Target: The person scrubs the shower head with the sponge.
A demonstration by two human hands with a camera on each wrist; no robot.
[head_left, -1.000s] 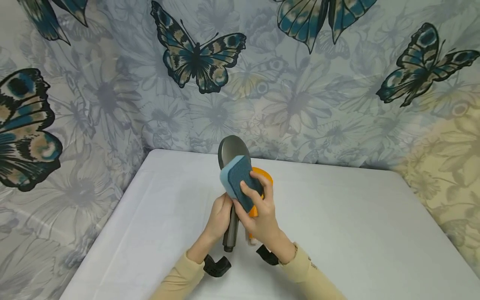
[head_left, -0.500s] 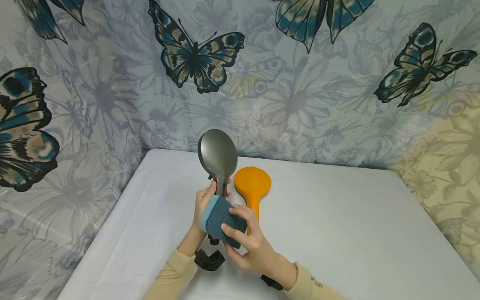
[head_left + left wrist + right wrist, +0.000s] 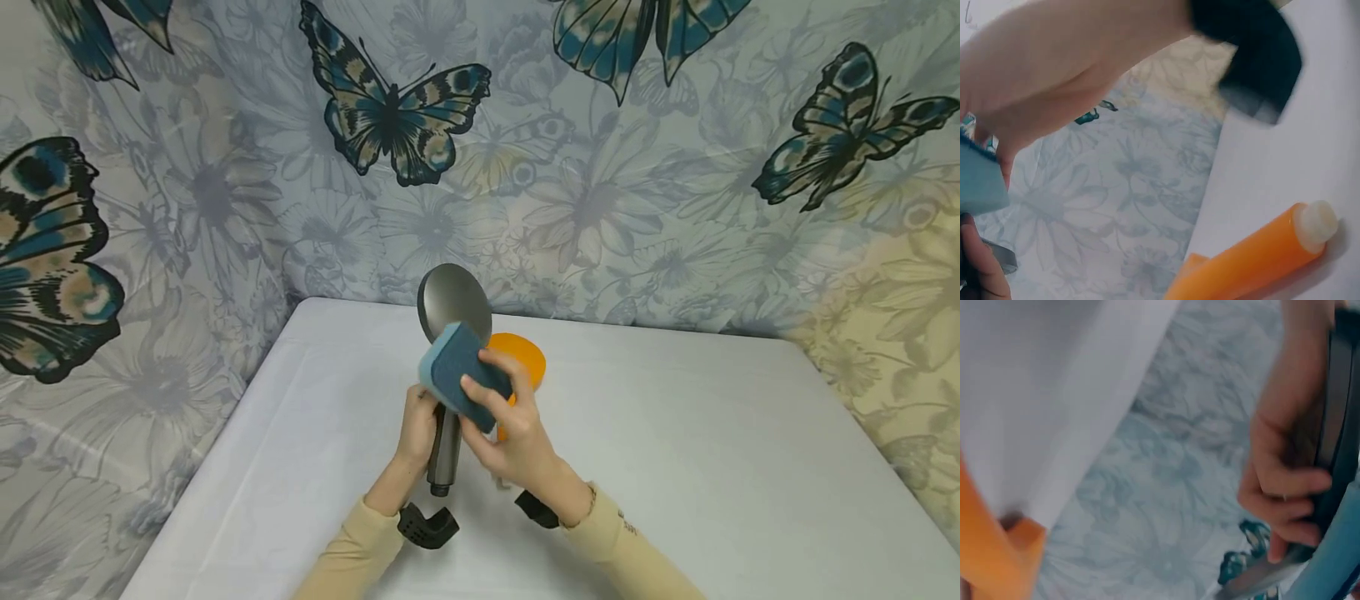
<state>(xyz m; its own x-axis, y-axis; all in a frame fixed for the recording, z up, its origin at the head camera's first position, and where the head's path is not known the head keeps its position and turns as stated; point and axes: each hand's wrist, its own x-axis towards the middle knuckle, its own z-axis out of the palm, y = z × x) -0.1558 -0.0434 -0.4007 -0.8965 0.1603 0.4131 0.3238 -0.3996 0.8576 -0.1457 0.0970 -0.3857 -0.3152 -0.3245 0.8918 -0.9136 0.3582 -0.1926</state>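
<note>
In the head view my left hand (image 3: 417, 427) grips the handle of a dark grey handheld shower head (image 3: 456, 293), held tilted above the table with its round head upward. My right hand (image 3: 519, 442) pinches a blue two-tone sponge (image 3: 459, 373) against it, where the handle meets the head. The sponge hides that neck and part of the left fingers. Curled left fingers (image 3: 1288, 487) show round the handle in the right wrist view. An orange shower head (image 3: 525, 357) lies on the table behind my right hand; its white threaded end (image 3: 1319, 222) shows in the left wrist view.
A white-covered table (image 3: 675, 467) spreads out under both hands. Patterned cloth (image 3: 600, 208) with butterflies and flowers hangs behind and at the sides. Black camera mounts (image 3: 429, 528) sit on both wrists.
The sponge went down to the grey shower head's handle half a second ago and is now back up at its neck. The grey shower head swung left, then partly back right. The orange one stayed put.
</note>
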